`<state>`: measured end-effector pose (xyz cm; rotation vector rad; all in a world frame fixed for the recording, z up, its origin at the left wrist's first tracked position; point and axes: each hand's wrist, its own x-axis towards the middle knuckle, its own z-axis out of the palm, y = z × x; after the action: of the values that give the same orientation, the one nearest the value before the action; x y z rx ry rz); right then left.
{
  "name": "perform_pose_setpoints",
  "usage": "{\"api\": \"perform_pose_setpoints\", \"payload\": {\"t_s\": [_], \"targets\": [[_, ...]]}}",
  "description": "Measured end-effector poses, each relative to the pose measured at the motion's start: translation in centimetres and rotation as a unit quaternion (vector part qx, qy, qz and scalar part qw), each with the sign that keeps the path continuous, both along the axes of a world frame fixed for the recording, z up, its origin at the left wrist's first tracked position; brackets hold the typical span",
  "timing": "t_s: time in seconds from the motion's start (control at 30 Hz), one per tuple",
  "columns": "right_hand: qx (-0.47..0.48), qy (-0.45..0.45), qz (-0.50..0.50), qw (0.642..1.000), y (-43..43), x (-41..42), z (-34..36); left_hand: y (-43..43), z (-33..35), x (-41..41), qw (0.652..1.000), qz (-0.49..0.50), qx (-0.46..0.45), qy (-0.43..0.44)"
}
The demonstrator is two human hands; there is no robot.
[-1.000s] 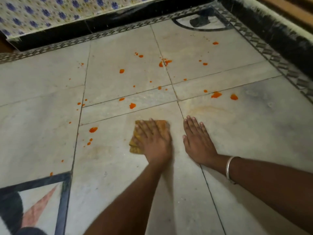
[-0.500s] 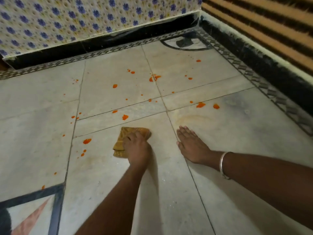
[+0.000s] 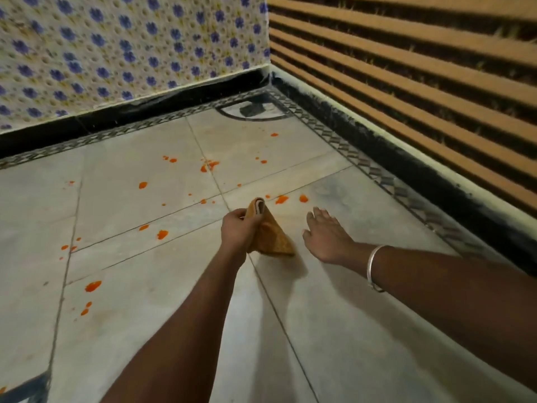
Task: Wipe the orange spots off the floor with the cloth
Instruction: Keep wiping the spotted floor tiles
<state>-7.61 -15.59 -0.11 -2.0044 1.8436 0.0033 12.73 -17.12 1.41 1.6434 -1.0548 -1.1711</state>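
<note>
At centre frame the left hand (image 3: 236, 231) is gripping the cloth (image 3: 271, 237), seemingly clear of the floor (image 3: 319, 330) to reach orange spots (image 3: 281, 199) above, while the spread right hand (image 3: 325, 237) is bracing.

Just the one head cam, looking forward and down at the floor (image 3: 334, 330) toward the room corner, arms reaching in from below.
</note>
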Motion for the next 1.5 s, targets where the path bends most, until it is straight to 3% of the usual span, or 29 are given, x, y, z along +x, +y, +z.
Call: {"api": "perform_pose_setpoints", "payload": {"t_s": [0.27,0.3,0.37,0.4,0.47,0.53,0.6,0.67,0.7,0.77,0.87,0.97,1.07,1.17,1.3,1.37,1.43,1.5], "targets": [[0.012,0.002,-0.064,0.998,-1.9,-3.2,-2.4,-5.2,-2.6,-5.1,0.990,-0.043,0.044,0.129],[0.011,-0.005,-0.071,0.997,-2.1,-3.2,-2.8,-5.8,-3.5,-4.8,0.995,-0.025,0.038,0.090],[0.007,-0.012,-0.075,0.997,-1.9,-3.4,-4.3,-6.2,-5.2,-4.2,0.995,0.028,0.020,-0.098],[0.003,-0.008,-0.070,0.998,-1.8,-3.6,-5.2,-6.3,-6.0,-4.2,0.978,0.036,-0.011,-0.205],[-0.017,0.012,-0.056,0.998,-1.6,-3.9,-6.9,-6.6,-7.3,-4.5,0.936,-0.029,-0.109,-0.333],[-0.047,0.036,-0.048,0.997,-1.7,-4.1,-8.4,-6.9,-8.9,-5.5,0.876,-0.179,-0.161,-0.419],[-0.078,0.049,-0.061,0.994,-2.4,-4.3,-9.4,-7.4,-10.8,-6.9,0.791,-0.301,-0.163,-0.507],[-0.121,0.057,-0.075,0.988,-3.1,-4.2,-10.3,-8.5,-11.9,-7.5,0.723,-0.347,-0.187,-0.568],[-0.141,0.065,-0.070,0.985,-3.3,-4.1,-10.7,-9.1,-11.9,-7.4,0.715,-0.346,-0.196,-0.575],[-0.164,0.083,-0.042,0.982,-3.8,-3.6,-11.6,-10.2,-12.0,-6.0,0.750,-0.310,-0.165,-0.560],[-0.179,0.092,-0.033,0.979,-4.4,-3.0,-12.0,-8.8,-12.3,-3.4,0.816,-0.170,-0.071,-0.548],[-0.183,0.063,-0.078,0.978,-5.6,-2.5,-12.0,-4.6,-12.0,-5.0,0.810,-0.099,0.001,-0.578],[-0.185,0.057,-0.108,0.975,-6.2,-2.1,-12.5,-5.3,-11.8,-8.2,0.804,-0.194,-0.038,-0.561],[-0.192,0.060,-0.115,0.973,-6.6,-1.8,-12.8,-10.1,-12.0,-7.3,0.771,-0.285,-0.125,-0.556],[-0.195,0.058,-0.119,0.972,-6.1,-2.3,-12.9,-10.6,-12.7,-4.8,0.827,-0.138,-0.024,-0.544],[-0.203,0.036,-0.139,0.969,-6.2,-2.7,-12.7,-7.6,-12.6,-6.4,0.828,-0.121,-0.003,-0.548],[-0.219,-0.003,-0.180,0.959,-6.4,-3.3,-12.4,-5.2,-12.3,-9.2,0.804,-0.221,-0.061,-0.548],[-0.244,-0.029,-0.210,0.946,-6.5,-3.4,-12.1,-5.6,-12.1,-11.4,0.751,-0.348,-0.152,-0.540]]}}
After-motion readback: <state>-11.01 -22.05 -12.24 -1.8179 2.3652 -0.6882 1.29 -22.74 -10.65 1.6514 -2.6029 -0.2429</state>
